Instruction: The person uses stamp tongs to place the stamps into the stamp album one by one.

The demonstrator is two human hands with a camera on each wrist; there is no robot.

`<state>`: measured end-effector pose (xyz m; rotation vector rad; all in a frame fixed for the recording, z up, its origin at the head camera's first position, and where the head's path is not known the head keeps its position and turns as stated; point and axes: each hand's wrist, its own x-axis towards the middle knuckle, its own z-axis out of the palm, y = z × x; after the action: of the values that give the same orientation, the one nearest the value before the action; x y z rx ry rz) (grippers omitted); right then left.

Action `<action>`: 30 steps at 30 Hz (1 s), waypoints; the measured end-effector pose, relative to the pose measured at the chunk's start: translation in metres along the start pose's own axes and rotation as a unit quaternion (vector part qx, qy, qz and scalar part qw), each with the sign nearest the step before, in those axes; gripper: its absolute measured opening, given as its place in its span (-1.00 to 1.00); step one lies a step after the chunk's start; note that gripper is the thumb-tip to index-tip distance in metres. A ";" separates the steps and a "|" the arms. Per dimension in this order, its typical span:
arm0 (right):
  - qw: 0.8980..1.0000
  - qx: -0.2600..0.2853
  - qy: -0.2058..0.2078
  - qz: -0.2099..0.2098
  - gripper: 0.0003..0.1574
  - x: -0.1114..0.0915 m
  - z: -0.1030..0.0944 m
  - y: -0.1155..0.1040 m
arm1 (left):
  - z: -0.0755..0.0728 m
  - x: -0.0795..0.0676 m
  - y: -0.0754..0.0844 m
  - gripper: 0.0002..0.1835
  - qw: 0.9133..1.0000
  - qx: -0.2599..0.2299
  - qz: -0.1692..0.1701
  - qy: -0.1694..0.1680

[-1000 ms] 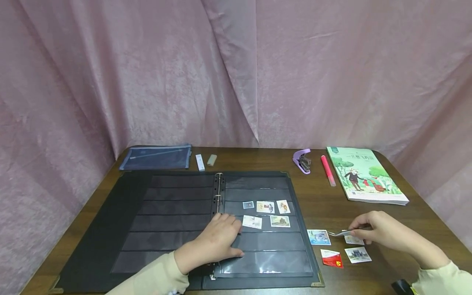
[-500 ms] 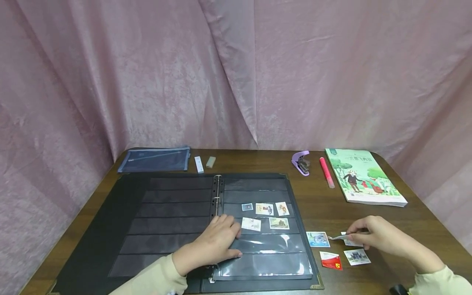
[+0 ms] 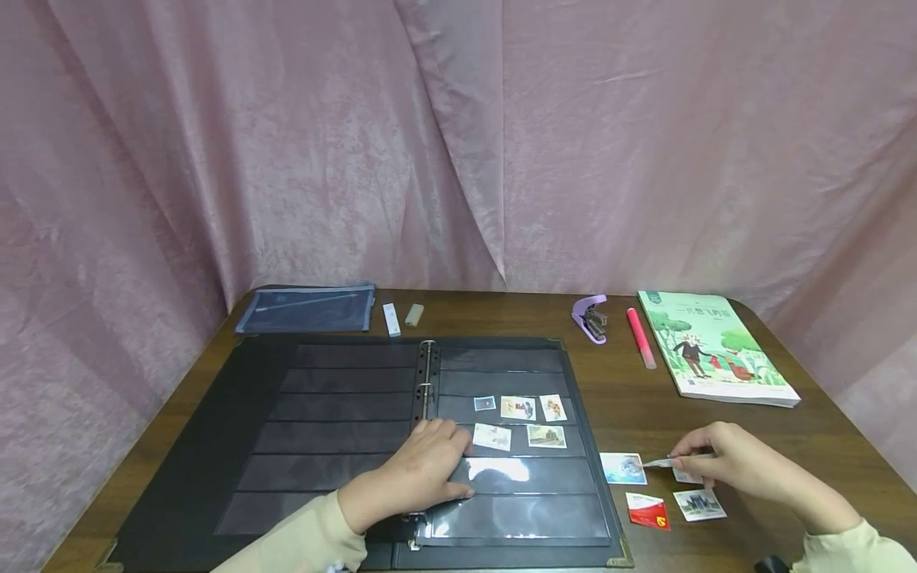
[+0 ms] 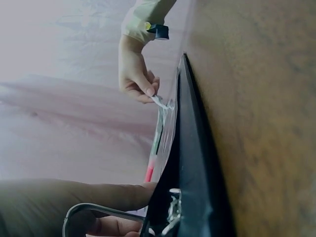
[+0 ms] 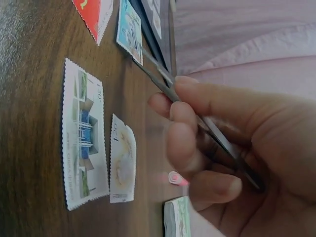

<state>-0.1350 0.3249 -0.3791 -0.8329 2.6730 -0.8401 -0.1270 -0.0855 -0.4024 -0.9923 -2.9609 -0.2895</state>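
Note:
My right hand [image 3: 738, 461] grips metal tweezers [image 5: 165, 90] between thumb and fingers. Their tips straddle the near edge of a blue postage stamp [image 5: 129, 29], which lies beside the album's right edge. Below it in the head view are a red-and-white stamp [image 3: 648, 512] and a stamp with a building [image 3: 700, 505]. A paler stamp [image 5: 123, 163] is partly hidden under the right hand in the head view. My left hand [image 3: 419, 469] rests, fingers extended, on the black stamp album [image 3: 179, 477], beside its metal rings [image 3: 427, 374]. Several stamps sit in the right page's clear strips.
Along the back of the table lie a blue mesh pouch [image 3: 304, 310], a white strip-shaped block [image 3: 391, 319], a grey-green eraser-like block [image 3: 414, 314], a purple stapler [image 3: 590, 318] and a pink marker [image 3: 641, 338]. A green illustrated book [image 3: 716, 346] is at the back right.
The tweezers' prongs, visibly apart a second ago, now look closer together at the blue stamp, whose surface appears paler. Glare on the right page has shifted. The left hand stays in place.

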 end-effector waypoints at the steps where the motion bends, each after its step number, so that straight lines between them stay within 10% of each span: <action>1: 1.000 0.000 -0.001 -0.004 -0.88 0.000 0.001 0.000 | 0.000 0.000 0.000 -0.55 1.000 -0.003 -0.002 -0.001; 30: 0.997 -0.047 0.045 -0.043 -0.93 0.018 -0.020 -0.027 | 0.010 0.005 -0.002 -0.86 0.995 -0.039 -0.002 0.095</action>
<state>-0.1449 0.3054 -0.3480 -0.9603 2.7907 -0.7949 -0.1316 -0.0825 -0.4125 -0.9115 -2.7998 -0.4753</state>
